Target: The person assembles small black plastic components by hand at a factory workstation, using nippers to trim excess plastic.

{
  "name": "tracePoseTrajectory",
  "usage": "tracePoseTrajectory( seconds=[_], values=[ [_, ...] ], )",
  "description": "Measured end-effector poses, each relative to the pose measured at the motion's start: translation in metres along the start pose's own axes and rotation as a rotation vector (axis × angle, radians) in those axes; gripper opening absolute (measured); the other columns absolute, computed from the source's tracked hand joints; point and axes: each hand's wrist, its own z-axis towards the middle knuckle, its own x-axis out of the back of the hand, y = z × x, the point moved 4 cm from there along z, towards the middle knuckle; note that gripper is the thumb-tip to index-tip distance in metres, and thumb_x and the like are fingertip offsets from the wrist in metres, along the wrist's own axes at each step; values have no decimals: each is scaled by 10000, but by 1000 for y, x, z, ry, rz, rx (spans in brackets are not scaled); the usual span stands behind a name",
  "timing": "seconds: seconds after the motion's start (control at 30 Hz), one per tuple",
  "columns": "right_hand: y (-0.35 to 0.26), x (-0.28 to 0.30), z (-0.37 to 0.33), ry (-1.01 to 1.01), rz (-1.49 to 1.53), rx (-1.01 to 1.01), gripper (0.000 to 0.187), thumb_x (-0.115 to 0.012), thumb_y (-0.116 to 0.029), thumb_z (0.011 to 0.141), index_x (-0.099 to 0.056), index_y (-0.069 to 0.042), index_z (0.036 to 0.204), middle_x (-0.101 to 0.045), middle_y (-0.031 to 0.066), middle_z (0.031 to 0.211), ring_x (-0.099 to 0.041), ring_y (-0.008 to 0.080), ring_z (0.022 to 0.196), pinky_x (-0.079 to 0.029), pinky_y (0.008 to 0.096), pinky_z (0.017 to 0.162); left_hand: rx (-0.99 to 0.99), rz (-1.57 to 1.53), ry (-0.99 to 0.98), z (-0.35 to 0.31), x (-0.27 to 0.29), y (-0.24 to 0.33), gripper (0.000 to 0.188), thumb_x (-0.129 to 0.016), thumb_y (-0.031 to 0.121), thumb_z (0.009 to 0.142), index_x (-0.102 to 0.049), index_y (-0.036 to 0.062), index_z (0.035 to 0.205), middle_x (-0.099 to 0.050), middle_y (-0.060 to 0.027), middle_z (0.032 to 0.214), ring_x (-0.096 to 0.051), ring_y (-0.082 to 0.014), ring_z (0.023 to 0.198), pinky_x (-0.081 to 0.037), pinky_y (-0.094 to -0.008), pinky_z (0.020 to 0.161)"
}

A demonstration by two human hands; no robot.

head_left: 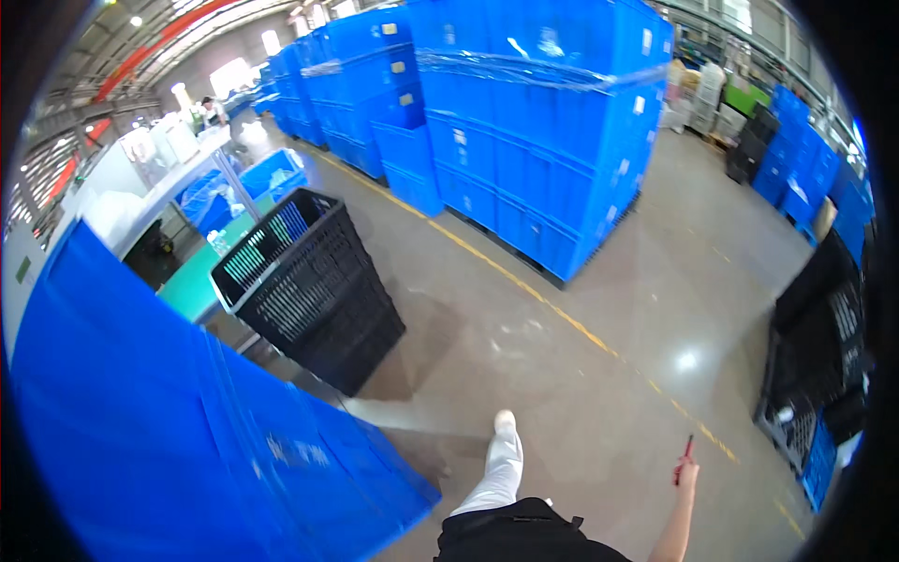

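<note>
My right hand (pixel 688 468) hangs out to my right above the grey floor, its fingers closed. In it is a slim red tool (pixel 690 448) with a dark tip that points away from me; its exact kind is too small to make out. Neither my left hand nor its forearm shows. My white trouser leg and white shoe (pixel 505 426) stretch forward over the floor, below a black garment (pixel 524 534).
On my left stand a big blue bin (pixel 187 403) and stacked black slatted crates (pixel 323 290) beside a green-topped workbench (pixel 192 281). Ahead rise blue crates wrapped in film (pixel 524 122). A yellow line (pixel 590 335) crosses the floor. Black crates (pixel 815 347) stand at the right.
</note>
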Motion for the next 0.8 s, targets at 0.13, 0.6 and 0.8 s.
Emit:
tracePoseTrajectory(
  seconds=[0.13,0.6,0.8],
  values=[
    [-107,-173,118,-45,294,35,162,-499,-233,858,-509,-98,769,-403,3,448,-363,104,298,-247,254,254,17,241,65,169,85,66,243,-550,279,822,-656,68,879,-645,-193,911,-624,-346,857,-495,-458,706],
    [-427,-906,349,-641,4,-278,68,-482,-62,825,-486,-42,759,-425,42,476,-379,154,315,-295,291,274,239,-1068,550,716,543,240,291,-501,206,912,-575,58,1151,-639,-72,862,-597,-150,745,-506,-310,664],
    [-591,-1262,349,-1048,-371,-339,42,-476,-3,794,-479,-30,762,-435,61,483,-388,171,321,-315,311,283,507,-998,738,799,606,202,315,-498,234,909,-581,22,1127,-618,-122,937,-587,-207,804,-487,-352,682]
  ],
)
